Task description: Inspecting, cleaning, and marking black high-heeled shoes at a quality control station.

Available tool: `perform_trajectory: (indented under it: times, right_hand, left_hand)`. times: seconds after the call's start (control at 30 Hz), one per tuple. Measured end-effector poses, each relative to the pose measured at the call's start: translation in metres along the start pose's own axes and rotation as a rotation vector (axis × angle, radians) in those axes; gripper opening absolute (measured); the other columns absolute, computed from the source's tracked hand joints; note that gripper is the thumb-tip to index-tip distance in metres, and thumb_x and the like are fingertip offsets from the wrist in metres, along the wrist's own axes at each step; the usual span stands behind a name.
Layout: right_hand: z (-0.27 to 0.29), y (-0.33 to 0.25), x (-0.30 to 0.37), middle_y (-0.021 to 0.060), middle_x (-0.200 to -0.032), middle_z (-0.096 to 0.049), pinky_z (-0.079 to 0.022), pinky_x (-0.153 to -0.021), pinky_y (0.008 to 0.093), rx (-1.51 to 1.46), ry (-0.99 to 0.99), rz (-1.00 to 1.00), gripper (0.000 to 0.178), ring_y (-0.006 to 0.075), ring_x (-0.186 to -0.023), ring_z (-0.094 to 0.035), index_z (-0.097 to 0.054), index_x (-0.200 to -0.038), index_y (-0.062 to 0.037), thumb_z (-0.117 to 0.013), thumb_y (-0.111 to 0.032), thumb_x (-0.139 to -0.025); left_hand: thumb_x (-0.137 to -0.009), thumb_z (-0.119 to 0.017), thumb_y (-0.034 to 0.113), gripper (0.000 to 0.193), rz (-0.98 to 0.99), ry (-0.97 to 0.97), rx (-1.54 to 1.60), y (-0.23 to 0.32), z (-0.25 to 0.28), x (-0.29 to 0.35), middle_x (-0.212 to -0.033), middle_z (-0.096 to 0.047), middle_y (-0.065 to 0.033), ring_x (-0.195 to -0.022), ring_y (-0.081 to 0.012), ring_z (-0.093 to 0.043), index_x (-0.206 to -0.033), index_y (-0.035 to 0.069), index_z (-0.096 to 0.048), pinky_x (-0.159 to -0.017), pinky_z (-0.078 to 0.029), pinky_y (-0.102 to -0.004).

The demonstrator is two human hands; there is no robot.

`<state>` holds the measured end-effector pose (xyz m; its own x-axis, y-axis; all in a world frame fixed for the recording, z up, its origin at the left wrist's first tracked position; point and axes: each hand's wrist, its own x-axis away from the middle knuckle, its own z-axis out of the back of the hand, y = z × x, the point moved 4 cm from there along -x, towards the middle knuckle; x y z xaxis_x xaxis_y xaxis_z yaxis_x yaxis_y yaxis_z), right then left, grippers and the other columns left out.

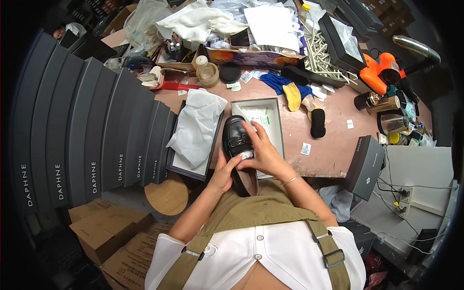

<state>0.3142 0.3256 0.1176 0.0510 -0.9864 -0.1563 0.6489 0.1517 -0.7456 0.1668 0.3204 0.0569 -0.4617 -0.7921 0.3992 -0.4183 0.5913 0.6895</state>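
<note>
A black leather loafer (234, 126) with a metal buckle is held toe-away over the near edge of the table. Along its left side, my left hand (224, 173) is closed round it, the thumb at the shoe's opening. My right hand (265, 153) grips it from the right, with fingertips near the vamp and the thumb at the opening. Between the two thumbs, a wad of white paper (247, 154) shows in the opening. Beneath and beyond the shoe lies an open shoebox (278, 118) with small white-and-green packets inside. To its left, white tissue (197, 123) lies in another open box part (212, 153).
Dark shoeboxes (104, 125) are stacked high at the left. A yellow cloth (292, 96), a black sponge (317, 123) and an orange heat gun (382, 72) are on the table's right side. A closed shoebox (363, 166) stands at the right edge, and white sticks (321, 55) fill a far tray.
</note>
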Motion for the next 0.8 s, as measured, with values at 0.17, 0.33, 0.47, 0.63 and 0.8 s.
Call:
perform_trajectory:
  times: [0.17, 0.33, 0.47, 0.63, 0.8]
  right_hand:
    - [-0.014, 0.031, -0.011, 0.0247, -0.122, -0.055, -0.047, -0.094, 0.0416, -0.202, 0.013, -0.075, 0.096, 0.0418, -0.111, -0.056, -0.03, -0.148, -0.0102, -0.076, -0.005, -0.064]
    - [-0.014, 0.014, -0.038, 0.0215, -0.13, -0.053, -0.05, -0.089, 0.0364, 0.035, -0.077, -0.124, 0.087, 0.0339, -0.107, -0.061, -0.034, -0.148, -0.0145, -0.069, 0.002, -0.07]
    - [0.011, -0.021, -0.049, 0.0159, -0.136, -0.049, -0.052, -0.087, 0.034, -0.543, -0.277, -0.104, 0.088, 0.0252, -0.109, -0.06, -0.027, -0.151, -0.0166, -0.071, 0.0, -0.077]
    - [0.025, -0.005, -0.014, 0.0115, -0.136, -0.051, -0.048, -0.094, 0.0357, -0.588, -0.386, -0.101, 0.073, 0.0209, -0.114, -0.055, -0.042, -0.143, -0.0072, -0.077, -0.018, -0.08]
    - [0.002, -0.025, 0.016, 0.0087, -0.118, -0.058, -0.051, -0.084, 0.0303, -0.732, -0.461, -0.16, 0.063, 0.0174, -0.098, -0.061, -0.054, -0.13, -0.004, -0.081, -0.021, -0.076]
  left_hand:
    - [-0.08, -0.071, 0.014, 0.082, -0.085, -0.061, -0.192, 0.01, -0.021, 0.002, -0.135, -0.041, -0.0068, -0.125, -0.0185, -0.041, -0.147, 0.011, -0.023, -0.106, -0.036, -0.035]
    - [-0.085, -0.06, 0.009, 0.077, -0.099, -0.027, -0.194, 0.013, 0.0, -0.008, -0.14, -0.037, -0.009, -0.128, -0.0188, -0.039, -0.149, 0.007, -0.017, -0.108, -0.032, -0.0345]
    - [-0.096, -0.052, 0.018, 0.06, -0.121, 0.12, 0.119, 0.021, -0.001, -0.007, -0.128, -0.052, -0.0136, -0.112, -0.0222, -0.056, -0.149, 0.009, -0.026, -0.094, -0.047, -0.0343]
    - [-0.1, -0.048, 0.028, 0.062, 0.133, -0.338, 0.705, 0.049, 0.026, -0.004, -0.103, -0.059, -0.0156, -0.087, -0.0208, -0.065, -0.149, 0.002, -0.021, -0.071, -0.055, -0.0286]
    - [-0.101, -0.046, 0.029, 0.064, 0.221, -0.444, 0.786, 0.039, 0.027, -0.007, -0.109, -0.058, -0.0186, -0.083, -0.0203, -0.062, -0.15, 0.001, -0.016, -0.074, -0.054, -0.0326]
